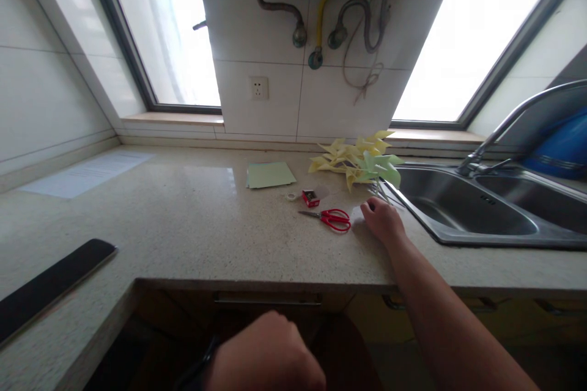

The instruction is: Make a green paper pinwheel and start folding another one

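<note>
The right hand (381, 217) rests low over the counter (220, 226) with its fingers curled in; whether they close around anything cannot be told, since the back of the hand hides the palm. Just beyond its knuckles a pale stick (384, 191) slants down from the light green pinwheel (378, 167), which lies at the near right side of a cluster of yellow pinwheels (338, 150); this cluster spreads beyond the hand and to its left, toward the wall. Just left of the hand lies a pair of scissors (336, 219), its red handles toward the hand and its blades pointing away to the left. Left of the hand and a little beyond the scissors sits a small red box (310, 198), with a white ring (291, 197) just beside it on the side away from the hand. Farther out that way lies a stack of light green paper (270, 175). The left hand (273, 351) is nearer the camera than the right and to its left, in front of the counter's edge, blurred and seen from the back; its grip cannot be made out. To the right of the right hand is the steel sink (440, 237). Well apart on the left are a long dark object (59, 281) and, farther back, a white sheet (87, 174).
</note>
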The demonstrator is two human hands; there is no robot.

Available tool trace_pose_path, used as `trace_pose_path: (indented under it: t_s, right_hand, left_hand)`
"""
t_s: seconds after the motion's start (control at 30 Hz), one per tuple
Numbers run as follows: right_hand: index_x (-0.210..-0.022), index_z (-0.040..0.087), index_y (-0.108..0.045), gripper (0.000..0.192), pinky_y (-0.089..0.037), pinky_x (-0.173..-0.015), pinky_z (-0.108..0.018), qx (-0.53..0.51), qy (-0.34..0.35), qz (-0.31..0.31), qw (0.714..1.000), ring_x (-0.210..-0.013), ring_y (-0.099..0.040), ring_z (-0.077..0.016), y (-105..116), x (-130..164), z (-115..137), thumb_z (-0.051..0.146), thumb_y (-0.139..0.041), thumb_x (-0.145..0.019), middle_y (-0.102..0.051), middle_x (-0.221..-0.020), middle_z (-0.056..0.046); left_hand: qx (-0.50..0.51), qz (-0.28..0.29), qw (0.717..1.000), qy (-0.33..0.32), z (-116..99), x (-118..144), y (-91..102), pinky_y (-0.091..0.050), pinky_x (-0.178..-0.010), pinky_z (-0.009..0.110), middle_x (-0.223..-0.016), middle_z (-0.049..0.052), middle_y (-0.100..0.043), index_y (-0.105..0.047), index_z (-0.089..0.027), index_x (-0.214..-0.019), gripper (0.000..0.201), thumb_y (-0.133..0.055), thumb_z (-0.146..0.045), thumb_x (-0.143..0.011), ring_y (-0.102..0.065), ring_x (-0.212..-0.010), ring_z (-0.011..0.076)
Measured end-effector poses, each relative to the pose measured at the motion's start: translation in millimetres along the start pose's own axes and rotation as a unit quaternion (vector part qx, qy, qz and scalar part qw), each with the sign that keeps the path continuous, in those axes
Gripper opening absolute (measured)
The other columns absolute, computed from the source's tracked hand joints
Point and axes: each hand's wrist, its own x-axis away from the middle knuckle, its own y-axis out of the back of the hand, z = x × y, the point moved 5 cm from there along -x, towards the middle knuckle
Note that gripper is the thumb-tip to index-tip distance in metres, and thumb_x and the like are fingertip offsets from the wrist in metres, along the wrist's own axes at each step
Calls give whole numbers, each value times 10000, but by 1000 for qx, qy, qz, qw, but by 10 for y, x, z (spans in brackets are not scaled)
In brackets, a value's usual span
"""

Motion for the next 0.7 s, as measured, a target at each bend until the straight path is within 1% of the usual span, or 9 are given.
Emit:
trace_pose_path:
  t_s: [0.03,0.07,0.1,0.17,0.23,0.3,0.5,0.6,0.7]
  right_hand:
    - [-1243,187,-609,317,-565,-878,-432,-3,1,0,1000,-1041,-651,-224,1,0,-4,356,-608,-975,-630,-1256,-93]
    - [-1243,188,-609,317,-565,-879,-432,-7,1,-1,1000,-1041,-651,-224,2,-1,-9,356,-608,-975,-629,-1256,-93]
    - [-1244,187,-609,318,-565,-878,-433,-11,2,-1,1000,-1041,-651,-225,3,-3,-14,356,-609,-975,-629,-1256,-93]
    - [-1243,186,-609,318,-565,-878,-432,-19,5,-3,1000,-1041,-652,-225,3,-13,-26,357,-609,-975,-630,-1255,-92]
    - [-1242,186,-610,317,-566,-876,-431,-28,6,-5,1000,-1039,-652,-225,-1,-27,-41,356,-609,-974,-631,-1253,-91]
    - [-1241,185,-610,317,-567,-874,-430,-36,6,-9,999,-1036,-653,-224,-10,-42,-58,356,-610,-974,-632,-1250,-91]
    - [-1233,186,-614,309,-568,-869,-424,-50,9,-23,998,-1028,-655,-220,-16,-42,-84,356,-608,-976,-635,-1243,-89]
    - [-1225,181,-617,305,-571,-858,-419,-55,10,-40,998,-1012,-659,-216,13,-13,-70,358,-608,-976,-642,-1226,-87]
    - [-1158,172,-636,274,-569,-819,-390,-58,13,-68,996,-932,-663,-189,69,35,-38,375,-604,-976,-665,-1135,-68]
  left_hand:
    - [-9,-10,1000,-12,-2,-62,168,-565,-862,379,-1234,89,-635,-639,-227,-1180,238,-589,-353,-983,-648,-1020,206]
    - [-21,-21,999,-20,14,-125,342,-559,-792,323,-1121,75,-675,-677,-256,-1049,197,-554,-400,-997,-645,-904,167]
    - [-31,-35,999,-27,51,-187,520,-518,-685,285,-891,60,-694,-693,-224,-841,326,-565,-494,-970,-616,-744,151]
    - [-94,-111,989,-26,199,-283,890,-373,-547,270,-554,9,-559,-594,-178,-580,605,-449,-608,-980,-464,-513,104]
    - [-121,-163,979,-3,463,-323,1163,-284,-528,283,-487,-14,-466,-545,-163,-541,682,-322,-591,-1022,-355,-457,86]
    - [-145,-214,965,35,798,-281,1345,-213,-527,301,-482,-25,-402,-495,-164,-530,673,-315,-589,-1019,-290,-457,90]
    - [-194,-338,910,142,1660,226,1554,-150,-559,314,-525,-31,-342,-391,-209,-543,560,-448,-582,-956,-267,-490,125]
    - [-191,-350,903,160,1891,417,1607,-165,-561,319,-498,-36,-300,-339,-211,-496,604,-445,-588,-956,-249,-473,121]
    - [-166,-355,907,153,2038,482,1679,-239,-562,308,-516,-32,-383,-469,-215,-598,513,-372,-517,-1001,-341,-482,135]
